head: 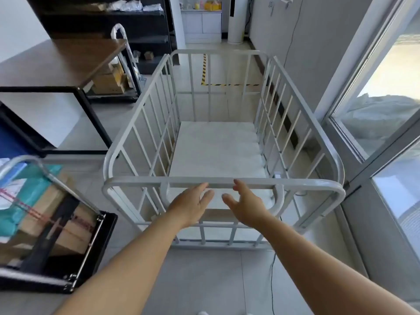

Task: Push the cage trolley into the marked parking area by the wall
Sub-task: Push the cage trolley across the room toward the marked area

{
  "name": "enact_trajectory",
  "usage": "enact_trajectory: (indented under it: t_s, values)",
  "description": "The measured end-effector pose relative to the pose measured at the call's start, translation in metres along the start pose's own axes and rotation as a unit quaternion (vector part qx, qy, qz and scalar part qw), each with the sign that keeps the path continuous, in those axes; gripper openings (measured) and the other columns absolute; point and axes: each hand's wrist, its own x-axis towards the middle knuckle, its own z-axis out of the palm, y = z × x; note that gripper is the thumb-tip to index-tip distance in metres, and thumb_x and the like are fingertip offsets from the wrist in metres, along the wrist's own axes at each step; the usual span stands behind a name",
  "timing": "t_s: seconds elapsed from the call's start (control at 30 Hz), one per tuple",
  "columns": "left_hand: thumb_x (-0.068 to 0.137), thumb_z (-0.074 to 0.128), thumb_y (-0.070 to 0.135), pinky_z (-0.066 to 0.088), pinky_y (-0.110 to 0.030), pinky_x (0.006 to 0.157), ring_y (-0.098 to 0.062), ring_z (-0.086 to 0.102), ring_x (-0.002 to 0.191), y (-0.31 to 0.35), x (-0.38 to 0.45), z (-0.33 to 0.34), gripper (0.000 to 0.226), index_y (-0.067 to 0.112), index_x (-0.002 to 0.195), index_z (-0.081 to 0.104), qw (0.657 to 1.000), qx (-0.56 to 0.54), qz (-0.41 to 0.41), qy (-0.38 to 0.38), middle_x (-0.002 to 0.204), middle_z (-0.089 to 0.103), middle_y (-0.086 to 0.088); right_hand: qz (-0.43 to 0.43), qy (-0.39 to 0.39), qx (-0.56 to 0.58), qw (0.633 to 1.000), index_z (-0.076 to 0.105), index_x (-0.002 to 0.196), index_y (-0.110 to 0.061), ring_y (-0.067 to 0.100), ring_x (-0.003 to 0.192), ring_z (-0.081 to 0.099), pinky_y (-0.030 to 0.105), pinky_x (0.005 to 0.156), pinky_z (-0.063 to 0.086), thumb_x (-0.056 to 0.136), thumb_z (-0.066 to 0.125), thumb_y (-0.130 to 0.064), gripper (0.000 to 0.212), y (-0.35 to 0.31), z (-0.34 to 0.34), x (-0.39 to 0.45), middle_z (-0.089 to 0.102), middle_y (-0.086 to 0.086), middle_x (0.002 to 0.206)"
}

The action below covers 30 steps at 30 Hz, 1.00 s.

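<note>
Cage trolley (pixel 218 155) stands short of the striped floor marking (pixel 204 73) by the wall; our left hand (pixel 193 204) and right hand (pixel 244 204), fingers spread, reach its near rail (pixel 136 181) to push.

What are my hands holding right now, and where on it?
Nothing yet. Both the left hand and right hand are open, fingers spread, close to the top rail at the near end of the cage trolley, not wrapped around it.
</note>
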Motion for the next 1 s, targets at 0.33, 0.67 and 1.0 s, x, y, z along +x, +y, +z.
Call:
enact_trajectory:
  t_s: [0.33,0.67,1.0]
  values:
    - [0.087,0.035,0.071,0.038,-0.042,0.099,-0.027,0.050,0.114,-0.032,0.008,0.014,0.058,0.028,0.122,0.052,0.963,0.245,0.013,-0.113,0.121,0.062,0.000,0.006,-0.018,-0.226,0.974,0.038,0.140,-0.027,0.018,0.128,0.044,0.036,0.108,0.020,0.085,0.045,-0.064,0.067,0.031,0.027,0.008,0.054,-0.005,0.136]
    - [0.092,0.041,0.062,0.044,-0.038,0.073,-0.026,0.059,0.090,-0.026,0.023,-0.003,0.049,0.017,0.111,0.052,0.940,0.287,0.038,-0.181,0.100,0.063,-0.005,-0.013,0.001,-0.257,0.966,0.061,0.102,-0.026,0.017,0.100,0.048,0.032,0.088,0.025,0.085,0.042,-0.069,0.050,0.034,0.029,0.014,0.056,-0.009,0.091]
    - [0.092,0.040,0.062,0.043,-0.037,0.071,-0.025,0.058,0.088,-0.035,0.052,-0.019,0.050,0.016,0.110,0.050,0.942,0.298,0.048,-0.148,0.101,0.064,-0.006,-0.020,0.020,-0.242,0.970,0.062,0.103,-0.027,0.017,0.100,0.049,0.031,0.085,0.022,0.084,0.043,-0.069,0.050,0.020,0.031,0.049,0.063,-0.007,0.098]
